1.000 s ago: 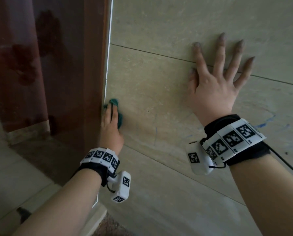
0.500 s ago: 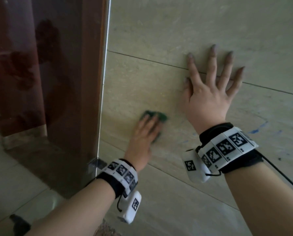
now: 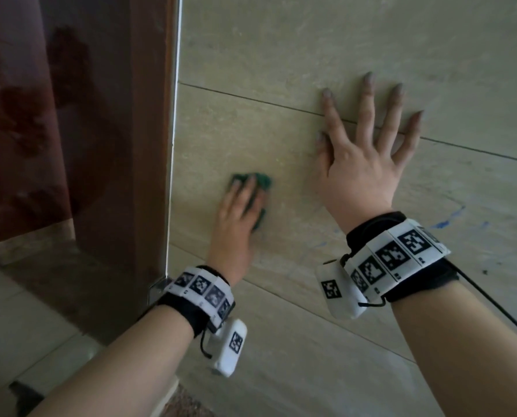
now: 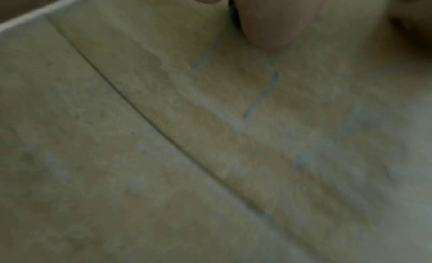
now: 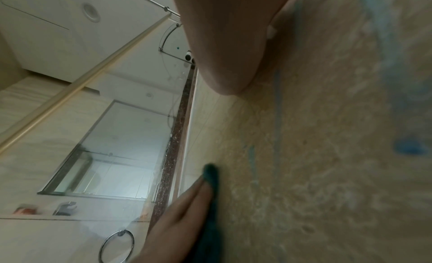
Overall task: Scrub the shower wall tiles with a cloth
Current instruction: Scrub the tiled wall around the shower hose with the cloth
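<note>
On the wall tiles (image 3: 311,40), cloth (image 3: 263,180) lies left of right hand (image 3: 359,173).

My left hand (image 3: 236,218) flat on green cloth (image 3: 258,183), pressed to wall tiles (image 3: 251,55). Leftward travel limited: glass edge (image 3: 173,145) and brown door frame (image 3: 148,115) stand near, metal bracket (image 3: 157,285) low at glass foot. Rightward: my right hand (image 3: 362,164) spread flat on wall, near cloth, blocks that path. Bare tile above both hands, and below, between wrists. Blue marks (image 3: 445,219) on tile right of right wrist, unobstructed from below.
</note>
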